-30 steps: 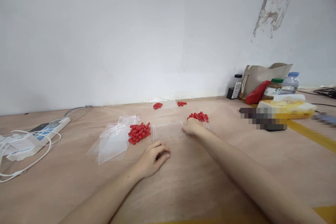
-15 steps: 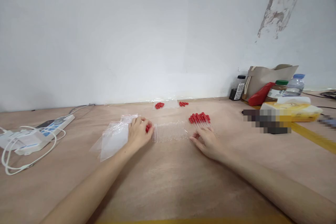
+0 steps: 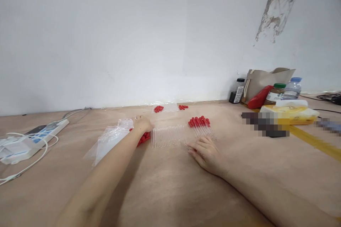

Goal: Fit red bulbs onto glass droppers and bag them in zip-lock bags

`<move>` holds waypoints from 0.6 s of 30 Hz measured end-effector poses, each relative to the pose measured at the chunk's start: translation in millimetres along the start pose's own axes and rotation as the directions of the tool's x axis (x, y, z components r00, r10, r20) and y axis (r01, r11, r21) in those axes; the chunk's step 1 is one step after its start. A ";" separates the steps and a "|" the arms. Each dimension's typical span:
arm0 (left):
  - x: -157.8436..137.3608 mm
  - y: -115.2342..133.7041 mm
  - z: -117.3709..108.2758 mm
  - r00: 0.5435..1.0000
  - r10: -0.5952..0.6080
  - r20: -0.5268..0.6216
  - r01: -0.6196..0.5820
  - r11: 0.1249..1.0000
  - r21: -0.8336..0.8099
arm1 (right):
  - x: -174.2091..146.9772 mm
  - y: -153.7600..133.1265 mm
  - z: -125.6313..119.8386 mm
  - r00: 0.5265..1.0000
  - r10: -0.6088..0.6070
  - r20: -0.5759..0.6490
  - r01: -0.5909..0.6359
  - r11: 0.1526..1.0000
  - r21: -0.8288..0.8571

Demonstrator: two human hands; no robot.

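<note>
My right hand point(image 3: 206, 152) is closed in a pinch on a thin clear glass tube point(image 3: 184, 143), which points left from the fingertips. To its left lies a row of several similar clear tubes point(image 3: 167, 136) side by side. Just beyond the hand, several tubes fitted with red rubber bulbs point(image 3: 199, 122) lie fanned together as droppers. My left hand point(image 3: 143, 124) is over the far side of a pile of loose red bulbs point(image 3: 144, 138). Its fingers point away and are mostly hidden, so their grip does not show.
Clear plastic bags point(image 3: 106, 142) lie left of the bulbs. Two small groups of red bulbs point(image 3: 158, 109) rest by the wall. At far left is a power strip point(image 3: 50, 134) with white cables. A tissue pack point(image 3: 290, 112), bottles point(image 3: 237, 92) and a beige bag point(image 3: 266, 81) stand right.
My left hand has moved away from me, uncovering more of the red bulb pile. My right hand has drawn slightly nearer, with the glass tube showing at its fingertips. The view has shifted slightly.
</note>
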State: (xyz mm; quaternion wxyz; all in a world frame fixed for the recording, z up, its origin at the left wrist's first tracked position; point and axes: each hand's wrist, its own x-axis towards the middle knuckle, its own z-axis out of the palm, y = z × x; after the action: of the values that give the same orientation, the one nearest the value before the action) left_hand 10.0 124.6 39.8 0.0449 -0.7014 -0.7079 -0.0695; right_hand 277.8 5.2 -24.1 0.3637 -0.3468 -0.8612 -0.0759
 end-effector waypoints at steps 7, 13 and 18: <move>-51.3 20.4 -18.0 0.958 0.193 -0.212 -0.217 0.971 -0.097 | 0.1 -0.6 -0.8 0.999 0.023 -0.023 -0.023 1.000 0.010; -132.4 26.4 13.0 0.873 0.423 -0.242 -0.487 0.767 -0.418 | 0.6 -0.7 1.8 0.997 0.063 -0.035 -0.060 0.995 0.080; -145.2 27.1 30.2 0.847 0.439 -0.299 -0.529 0.644 -0.553 | 1.1 -4.1 4.7 0.999 0.037 -0.024 -0.034 0.992 0.121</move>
State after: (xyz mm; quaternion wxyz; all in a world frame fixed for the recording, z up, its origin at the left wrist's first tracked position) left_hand 39.9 -13.7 -12.3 -0.1209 -0.8335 -0.4263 -0.3300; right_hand 271.9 4.5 -26.3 0.3964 -0.3385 -0.8531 -0.0217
